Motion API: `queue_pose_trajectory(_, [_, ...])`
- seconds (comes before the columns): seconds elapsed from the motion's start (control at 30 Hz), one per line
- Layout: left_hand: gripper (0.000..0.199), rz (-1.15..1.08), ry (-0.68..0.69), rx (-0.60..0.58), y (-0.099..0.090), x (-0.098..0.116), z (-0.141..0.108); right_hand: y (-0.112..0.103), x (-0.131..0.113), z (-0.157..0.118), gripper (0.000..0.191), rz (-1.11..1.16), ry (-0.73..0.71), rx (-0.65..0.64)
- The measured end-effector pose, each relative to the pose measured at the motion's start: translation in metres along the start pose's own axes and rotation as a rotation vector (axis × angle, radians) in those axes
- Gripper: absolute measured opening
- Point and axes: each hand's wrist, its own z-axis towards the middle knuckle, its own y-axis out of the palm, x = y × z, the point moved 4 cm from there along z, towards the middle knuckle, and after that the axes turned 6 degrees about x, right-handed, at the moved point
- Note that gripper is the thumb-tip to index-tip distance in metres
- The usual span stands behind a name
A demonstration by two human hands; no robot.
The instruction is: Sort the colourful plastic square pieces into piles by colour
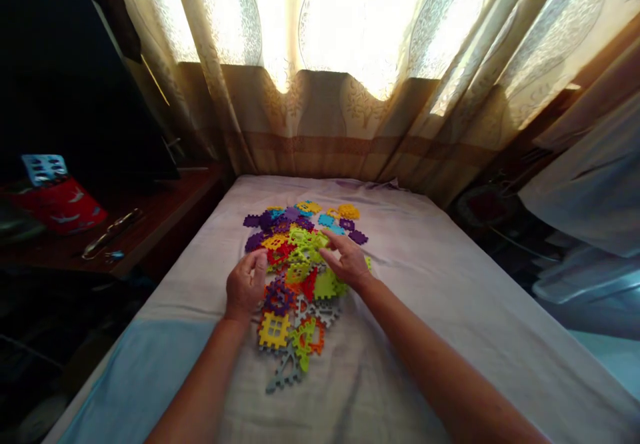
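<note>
Centrally, a heap of toothed, flat pieces (275, 331) lies on the pale bedding (425, 364), running from mid-frame to just below it; purple, yellow and blue pieces form its upper end, lime and red its middle, grey its lowest tip. The left hand (245, 285), at the heap's left edge, has its fingers curled; whether a piece is grasped cannot be told. The right hand (349, 261) reaches over the lime pieces from the right, thumb and forefinger parted, with no piece visibly gripped. Judged by appearance, each piece is light, thin and fairly stiff, probably smooth plastic and not readily broken. Suitable hold: opposite edges between thumb and forefinger, or the rim of a cut-out such as the yellow window. Overlapping teeth may snag and drag neighbours along.
</note>
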Motion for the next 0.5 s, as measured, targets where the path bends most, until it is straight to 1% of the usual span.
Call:
queue_pose_trajectory(0.07, [0.05, 0.031, 0.01, 0.036, 0.003, -0.005, 0.033, -0.008, 0.026, 0.017, 0.044, -0.042, 0.132, 0.047])
queue_pose_trajectory(0.13, [0.053, 0.098, 0.048, 0.021, 0.012, -0.013, 0.071, -0.016, 0.055, 0.035, 0.041, -0.147, 0.257, 0.093])
queue_pose_trajectory(0.2, [0.056, 0.204, 0.041, -0.084, 0.03, -0.028, 0.105, -0.022, 0.084, 0.052, 0.044, -0.278, 0.389, 0.107])
queue_pose_trajectory(0.27, [0.061, 0.317, -0.046, -0.198, 0.049, -0.046, 0.129, -0.02, 0.11, 0.066, 0.051, -0.373, 0.531, 0.07])
queue_pose_trajectory(0.3, [0.063, 0.362, -0.095, -0.256, 0.058, -0.055, 0.136, -0.016, 0.119, 0.072, 0.055, -0.398, 0.591, 0.037])
queue_pose_trajectory(0.33, [0.065, 0.397, -0.133, -0.31, 0.067, -0.062, 0.14, -0.009, 0.126, 0.078, 0.058, -0.413, 0.632, -0.002])
queue_pose_trajectory(0.4, [0.069, 0.434, -0.153, -0.39, 0.082, -0.069, 0.143, 0.01, 0.126, 0.088, 0.061, -0.398, 0.639, -0.068])
queue_pose_trajectory(0.43, [0.07, 0.437, -0.135, -0.416, 0.089, -0.07, 0.142, 0.021, 0.121, 0.093, 0.062, -0.383, 0.624, -0.097])
queue_pose_trajectory(0.5, [0.07, 0.408, -0.064, -0.456, 0.101, -0.064, 0.138, 0.044, 0.103, 0.1, 0.063, -0.346, 0.568, -0.142])
